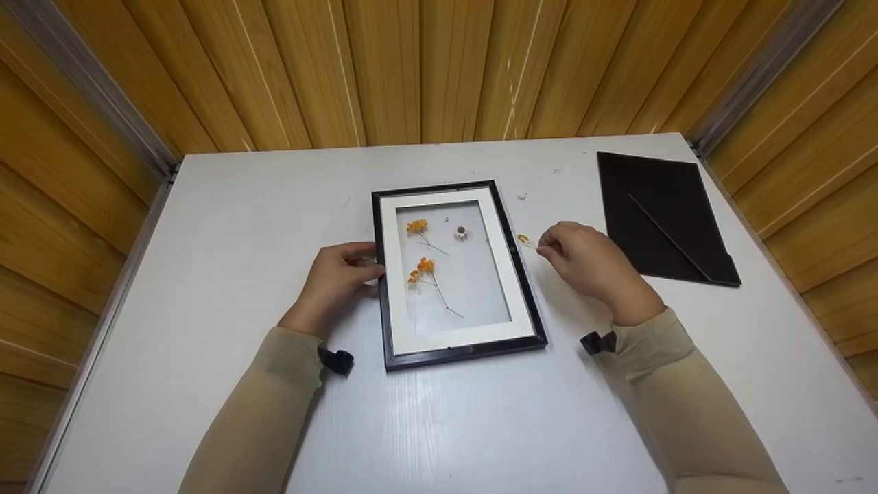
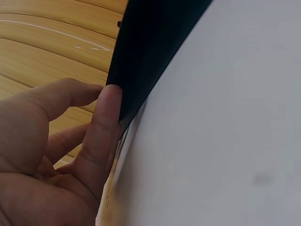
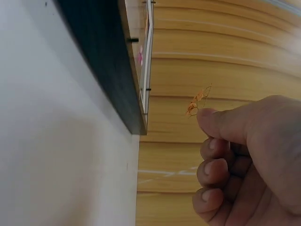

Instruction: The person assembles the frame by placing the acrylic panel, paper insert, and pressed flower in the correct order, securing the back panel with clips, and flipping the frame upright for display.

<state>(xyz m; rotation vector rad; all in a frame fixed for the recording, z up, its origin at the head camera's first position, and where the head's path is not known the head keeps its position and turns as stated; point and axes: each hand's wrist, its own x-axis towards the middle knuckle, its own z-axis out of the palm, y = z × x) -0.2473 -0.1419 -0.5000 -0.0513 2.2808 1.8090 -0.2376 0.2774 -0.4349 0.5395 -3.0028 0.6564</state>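
Leftmost, the left hand (image 1: 336, 274) rests relaxed fingers against the left edge of a black-edged picture frame (image 1: 466, 353), touching rather than gripping. Frame lies mid-scene on the white table (image 1: 226, 226); within it, a far orange sprig (image 1: 417, 226) and a near orange sprig (image 1: 425, 267), left side, with a pink flower (image 1: 461, 234) right of the far one. Just right of the frame, the right hand (image 1: 593, 264) pinches a small yellow-orange sprig (image 1: 525, 240) between thumb and forefinger. Farther right, a black board (image 1: 638, 240).
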